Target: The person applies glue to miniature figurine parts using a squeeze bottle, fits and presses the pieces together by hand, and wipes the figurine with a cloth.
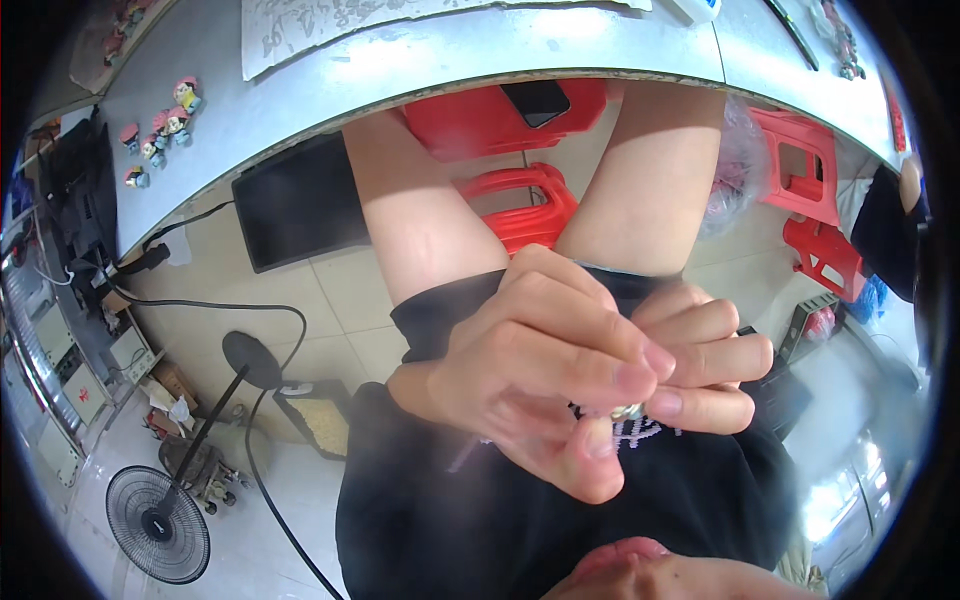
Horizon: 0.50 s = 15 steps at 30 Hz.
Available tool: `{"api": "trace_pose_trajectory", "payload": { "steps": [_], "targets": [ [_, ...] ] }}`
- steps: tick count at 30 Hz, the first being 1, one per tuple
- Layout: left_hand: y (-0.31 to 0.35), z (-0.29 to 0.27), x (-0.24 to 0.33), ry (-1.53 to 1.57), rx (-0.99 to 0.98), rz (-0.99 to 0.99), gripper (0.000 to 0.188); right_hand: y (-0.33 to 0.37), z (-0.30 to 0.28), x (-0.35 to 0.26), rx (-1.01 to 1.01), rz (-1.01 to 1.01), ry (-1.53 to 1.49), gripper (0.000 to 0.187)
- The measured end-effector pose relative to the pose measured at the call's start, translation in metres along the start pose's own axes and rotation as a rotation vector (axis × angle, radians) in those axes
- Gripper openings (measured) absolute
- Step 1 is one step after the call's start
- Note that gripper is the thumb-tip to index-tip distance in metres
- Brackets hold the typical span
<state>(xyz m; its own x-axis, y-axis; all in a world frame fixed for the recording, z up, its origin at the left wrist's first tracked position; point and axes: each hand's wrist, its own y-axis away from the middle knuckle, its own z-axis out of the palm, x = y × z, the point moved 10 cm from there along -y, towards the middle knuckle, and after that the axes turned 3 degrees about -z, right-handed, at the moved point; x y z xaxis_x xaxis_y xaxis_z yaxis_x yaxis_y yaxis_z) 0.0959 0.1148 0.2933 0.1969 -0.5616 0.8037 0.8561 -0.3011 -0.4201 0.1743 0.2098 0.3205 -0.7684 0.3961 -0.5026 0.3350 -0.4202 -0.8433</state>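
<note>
My left hand (535,365) is closed in a pinch, thumb against fingertips, above my lap. Between its fingers sits a small shiny, pale gold piece (628,411), mostly covered, so its kind cannot be made out. From the right, my right hand (705,355) meets it, its fingers curled and a fingertip pressed to the piece's edge. The right thumb is hidden behind the left fingers. Just below the pinch, a pale purple pattern (640,432) shows against my dark clothing.
Several small painted figurines (172,125) stand on the table (330,105) at the left. Under its edge, a dark phone (536,102) lies on a red stool (460,125). A black fan (157,525) and a loose cable (258,440) are at the lower left. Another person's dark sleeve (885,235) shows far right.
</note>
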Motion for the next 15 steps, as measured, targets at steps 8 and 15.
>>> {"api": "trace_pose_trajectory", "payload": {
  "steps": [8,15],
  "targets": [
    [-0.001,0.005,-0.002,-0.016,-0.085,-0.005,0.031,0.003,-0.001,-0.001,0.040,0.002,0.051,0.025],
    [-0.001,0.007,-0.002,-0.020,-0.029,-0.044,0.034,-0.003,-0.002,0.000,0.123,0.009,0.059,0.025]
  ]
}}
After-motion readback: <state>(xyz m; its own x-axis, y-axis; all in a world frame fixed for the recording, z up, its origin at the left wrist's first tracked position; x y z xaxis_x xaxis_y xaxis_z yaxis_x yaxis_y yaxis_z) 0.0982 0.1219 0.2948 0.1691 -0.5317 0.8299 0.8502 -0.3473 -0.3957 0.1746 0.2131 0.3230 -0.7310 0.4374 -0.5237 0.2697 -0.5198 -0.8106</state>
